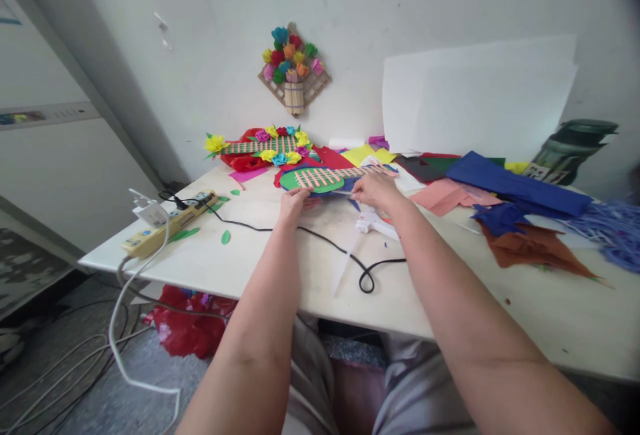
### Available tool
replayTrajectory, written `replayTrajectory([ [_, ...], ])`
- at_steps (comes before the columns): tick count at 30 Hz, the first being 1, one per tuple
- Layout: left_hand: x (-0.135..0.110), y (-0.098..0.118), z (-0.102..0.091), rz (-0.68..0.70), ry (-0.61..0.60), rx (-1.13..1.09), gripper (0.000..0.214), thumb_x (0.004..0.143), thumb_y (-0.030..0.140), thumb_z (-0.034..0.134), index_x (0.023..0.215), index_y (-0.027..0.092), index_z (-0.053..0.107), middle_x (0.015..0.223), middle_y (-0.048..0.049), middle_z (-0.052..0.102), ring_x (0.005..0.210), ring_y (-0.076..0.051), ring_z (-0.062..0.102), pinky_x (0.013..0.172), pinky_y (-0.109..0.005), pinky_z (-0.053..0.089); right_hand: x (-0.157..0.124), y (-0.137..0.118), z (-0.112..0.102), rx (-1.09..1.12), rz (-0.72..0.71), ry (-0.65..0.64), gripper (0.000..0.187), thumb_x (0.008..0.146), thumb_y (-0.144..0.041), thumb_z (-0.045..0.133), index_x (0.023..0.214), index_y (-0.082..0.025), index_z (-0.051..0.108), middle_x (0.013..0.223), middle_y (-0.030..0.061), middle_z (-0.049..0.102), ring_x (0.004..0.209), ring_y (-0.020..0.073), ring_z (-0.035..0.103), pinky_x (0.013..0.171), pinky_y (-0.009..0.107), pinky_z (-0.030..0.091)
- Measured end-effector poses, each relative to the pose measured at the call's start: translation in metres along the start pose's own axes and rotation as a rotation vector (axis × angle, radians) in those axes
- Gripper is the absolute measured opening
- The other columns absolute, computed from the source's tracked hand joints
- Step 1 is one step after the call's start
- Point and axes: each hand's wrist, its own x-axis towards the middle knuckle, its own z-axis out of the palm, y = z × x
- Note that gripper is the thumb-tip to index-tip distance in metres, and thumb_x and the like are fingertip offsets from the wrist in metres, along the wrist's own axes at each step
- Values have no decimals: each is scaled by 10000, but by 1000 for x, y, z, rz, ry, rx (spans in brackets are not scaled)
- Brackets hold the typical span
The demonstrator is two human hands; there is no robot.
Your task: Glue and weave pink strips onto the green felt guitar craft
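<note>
My left hand [293, 203] rests on the table with its fingers curled at the near left edge of a paper craft [325, 178], a green oval woven with pink strips. My right hand [376, 190] grips the same craft at its near right side, fingers closed over the edge. A white glue gun [373, 223] lies on the table just below my right hand, its black cord [345, 254] looping toward me. Behind the craft sits a finished woven piece with paper flowers [270, 144].
A yellow power strip [167, 222] with plugs sits at the table's left edge. Coloured paper sheets [515, 190] and scraps cover the right side. A flower basket decoration [293, 65] hangs on the wall. A dark bottle [570, 145] stands far right. A red bag [187, 325] lies under the table.
</note>
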Motion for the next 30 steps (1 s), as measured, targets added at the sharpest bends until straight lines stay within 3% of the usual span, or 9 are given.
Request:
replayTrajectory([
  [5,2,0,-2,-3,-24,-47,241,646,130,502,862,103,606,633,-77,664,659,-227,671,688,-351,528,-5,6,-14,65,-67,-36,194,720,-359,603,858,-292,722,785,-36,714,836,153,613,670,227,409],
  [9,3,1,-3,-45,-49,-93,326,654,152,468,944,93,604,631,-79,657,638,-232,667,680,-363,531,-11,-5,-15,89,-98,-73,206,746,-298,574,886,-254,718,865,-12,712,825,147,609,642,215,398],
  [13,1,6,-3,-131,-93,-170,413,673,195,444,1045,72,574,657,-110,665,660,-251,671,684,-375,529,-14,-16,-13,95,-129,-85,214,775,-249,533,887,-225,713,881,18,709,817,147,612,625,212,387],
  [23,-2,7,-5,-166,-119,-273,432,671,175,459,1071,56,570,723,-146,670,722,-257,671,755,-431,517,-9,-19,6,69,-175,-6,325,787,-272,532,1093,-251,640,973,31,693,893,176,614,719,247,415],
  [30,-3,9,-6,-179,-108,-275,399,705,220,443,1059,83,564,749,-151,677,763,-276,672,739,-441,520,-9,-28,9,19,-168,14,260,804,-285,526,1014,-272,679,972,38,696,912,192,619,754,269,431],
])
